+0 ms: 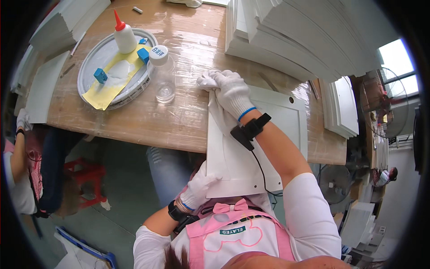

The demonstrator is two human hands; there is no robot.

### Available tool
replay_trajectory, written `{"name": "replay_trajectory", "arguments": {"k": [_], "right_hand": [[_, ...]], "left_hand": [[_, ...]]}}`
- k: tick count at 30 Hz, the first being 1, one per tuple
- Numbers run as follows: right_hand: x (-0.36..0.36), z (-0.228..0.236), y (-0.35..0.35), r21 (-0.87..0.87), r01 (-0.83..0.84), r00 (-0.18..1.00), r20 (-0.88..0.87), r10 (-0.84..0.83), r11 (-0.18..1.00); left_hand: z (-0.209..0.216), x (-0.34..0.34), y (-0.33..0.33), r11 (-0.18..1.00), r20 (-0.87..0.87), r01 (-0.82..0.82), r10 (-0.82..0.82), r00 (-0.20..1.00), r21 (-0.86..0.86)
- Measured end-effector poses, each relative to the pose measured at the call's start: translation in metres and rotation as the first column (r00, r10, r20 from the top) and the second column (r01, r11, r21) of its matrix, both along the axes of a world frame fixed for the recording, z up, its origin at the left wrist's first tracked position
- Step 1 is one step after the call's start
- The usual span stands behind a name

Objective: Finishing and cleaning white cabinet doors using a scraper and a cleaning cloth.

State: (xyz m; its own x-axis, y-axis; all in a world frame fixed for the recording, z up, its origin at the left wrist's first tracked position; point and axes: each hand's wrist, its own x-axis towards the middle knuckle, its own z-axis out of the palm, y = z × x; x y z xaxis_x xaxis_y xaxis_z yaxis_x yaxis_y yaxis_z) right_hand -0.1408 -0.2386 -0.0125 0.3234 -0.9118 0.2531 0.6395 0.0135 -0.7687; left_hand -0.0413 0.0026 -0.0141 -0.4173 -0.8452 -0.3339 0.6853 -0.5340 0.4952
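Observation:
A white panel (286,130) with a recessed frame and small holes lies partly on the table and reaches over its near edge toward my body. My left hand (199,188), in a white knitted glove, grips the panel's near left edge. At the far left corner of the panel, my right hand (232,89), gloved too, is closed on a white cloth (218,112) and presses it there. Part of the cloth hangs down over the panel's left side. My right fingertips are partly hidden in the cloth.
A lid-like tray (84,76) holds a white squeeze bottle (125,40), yellow sandpaper (101,97) and blue blocks (100,75). Beside it stands a clear bottle (165,83). Panel stacks (286,40) rise at the back right. Another person's gloved hand (23,120) touches a panel at left.

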Motion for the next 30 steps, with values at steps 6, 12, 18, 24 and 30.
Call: {"name": "replay_trajectory", "arguments": {"k": [6,12,18,24,30], "right_hand": [[-0.002,0.058,0.088,-0.055,-0.047,0.345,-0.938,-0.036,0.997],[-0.019,0.049,0.049,-0.308,0.057,0.534,-0.794,-0.290,0.950],[-0.037,0.024,0.052,-0.580,-0.168,0.072,-0.814,-0.576,0.797],[-0.014,0.055,0.095,-0.415,-0.322,-0.172,-0.859,-0.483,0.851],[-0.023,0.005,0.016,0.126,-0.094,0.967,-0.223,0.120,0.988]], "left_hand": [[-0.003,0.015,0.006,0.850,0.562,0.177,0.159,0.812,-0.496],[0.003,0.010,0.005,1.000,0.128,0.000,-0.001,0.992,0.009],[0.007,0.002,0.001,0.996,0.026,-0.049,0.047,0.999,0.070],[-0.006,0.011,0.007,0.999,0.209,-0.035,0.032,0.977,0.014],[0.006,0.004,0.005,0.999,0.151,-0.025,0.030,0.988,-0.034]]}}
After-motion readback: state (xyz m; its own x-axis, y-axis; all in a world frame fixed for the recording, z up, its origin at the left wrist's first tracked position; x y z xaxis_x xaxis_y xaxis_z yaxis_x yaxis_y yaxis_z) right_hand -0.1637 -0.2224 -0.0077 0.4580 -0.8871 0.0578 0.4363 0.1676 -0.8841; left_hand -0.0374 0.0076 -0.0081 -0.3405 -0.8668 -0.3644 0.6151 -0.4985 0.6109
